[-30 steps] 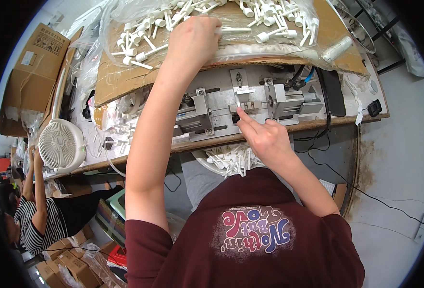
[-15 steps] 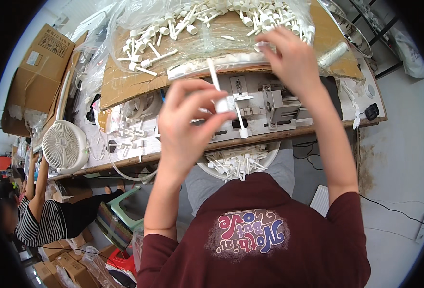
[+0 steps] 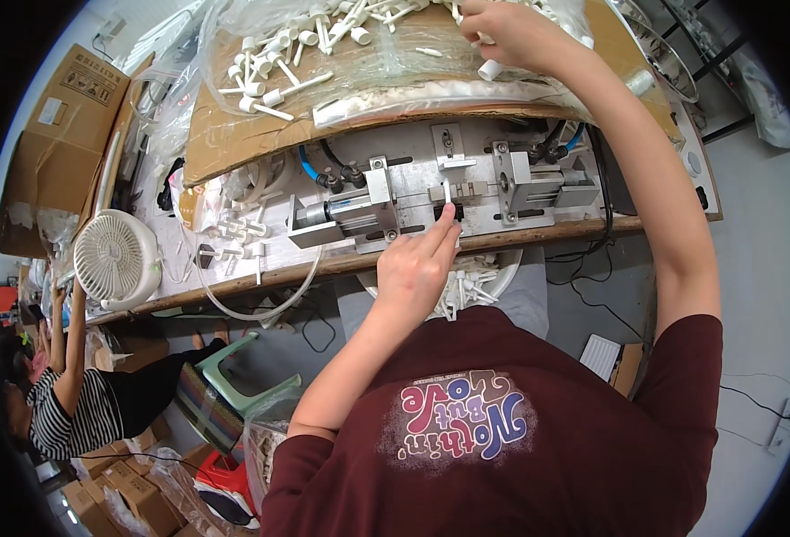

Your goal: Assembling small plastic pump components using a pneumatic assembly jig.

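My left hand (image 3: 420, 267) reaches to a small metal fixture (image 3: 474, 190) at the bench's middle. Its index and middle fingers are stretched out, and the index fingertip touches the near end of a white stemmed plastic part (image 3: 448, 191) lying in the fixture. The part's near end is hidden under the finger. At the far side, my right hand (image 3: 513, 36) is over a pile of white stemmed caps (image 3: 359, 34). Its fingers are closed at one white stemmed cap (image 3: 456, 12), mostly hidden by the hand. A loose cap (image 3: 491, 70) lies just below that hand.
Metal cylinder units flank the fixture at left (image 3: 341, 210) and right (image 3: 538, 183). Cardboard (image 3: 225, 143) bears the pile above them. A tub of white parts (image 3: 508, 268) sits by my lap. A white fan (image 3: 117, 259) stands left, near another person (image 3: 72, 403).
My left hand has come down from above the bench to the fixture, and no longer pinches a white stemmed cap. My right hand has moved farther away into the pile.
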A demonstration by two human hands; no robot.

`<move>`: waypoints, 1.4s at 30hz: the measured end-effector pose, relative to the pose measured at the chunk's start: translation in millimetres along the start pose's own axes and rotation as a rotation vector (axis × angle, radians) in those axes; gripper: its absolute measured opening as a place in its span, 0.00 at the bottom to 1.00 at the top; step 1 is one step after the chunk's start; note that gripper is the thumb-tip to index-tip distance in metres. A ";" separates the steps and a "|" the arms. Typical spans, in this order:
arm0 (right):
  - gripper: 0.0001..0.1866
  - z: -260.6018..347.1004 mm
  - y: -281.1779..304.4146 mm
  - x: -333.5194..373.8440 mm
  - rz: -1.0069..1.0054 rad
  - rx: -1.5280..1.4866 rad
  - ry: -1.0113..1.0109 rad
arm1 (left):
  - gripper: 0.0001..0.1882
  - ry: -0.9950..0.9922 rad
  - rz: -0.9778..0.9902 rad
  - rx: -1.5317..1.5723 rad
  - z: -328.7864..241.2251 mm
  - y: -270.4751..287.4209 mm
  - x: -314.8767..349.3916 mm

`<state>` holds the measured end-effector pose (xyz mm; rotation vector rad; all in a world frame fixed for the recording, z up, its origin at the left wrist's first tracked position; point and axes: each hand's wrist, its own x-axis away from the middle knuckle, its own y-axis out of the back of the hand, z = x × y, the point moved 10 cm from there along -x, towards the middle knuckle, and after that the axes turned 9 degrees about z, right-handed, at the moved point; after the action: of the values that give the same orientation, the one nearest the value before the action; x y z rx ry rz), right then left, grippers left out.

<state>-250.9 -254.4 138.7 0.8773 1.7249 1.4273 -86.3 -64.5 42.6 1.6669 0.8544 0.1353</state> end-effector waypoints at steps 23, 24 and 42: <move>0.09 128.7 -30.6 126.5 -0.264 -1.843 -0.347 | 0.17 0.425 0.113 1.431 24.3 11.1 -26.3; 0.10 122.6 -27.7 130.3 -0.329 -1.830 -0.368 | 0.16 0.442 0.092 1.375 26.7 14.6 -24.0; 0.06 166.7 -5.2 161.5 -0.482 -1.620 -0.257 | 0.22 0.400 -0.146 0.845 32.1 51.5 -14.2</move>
<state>-190.2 -34.6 95.4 -0.2558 0.1692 1.6357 -56.4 -100.4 83.9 2.3918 1.4638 -0.0037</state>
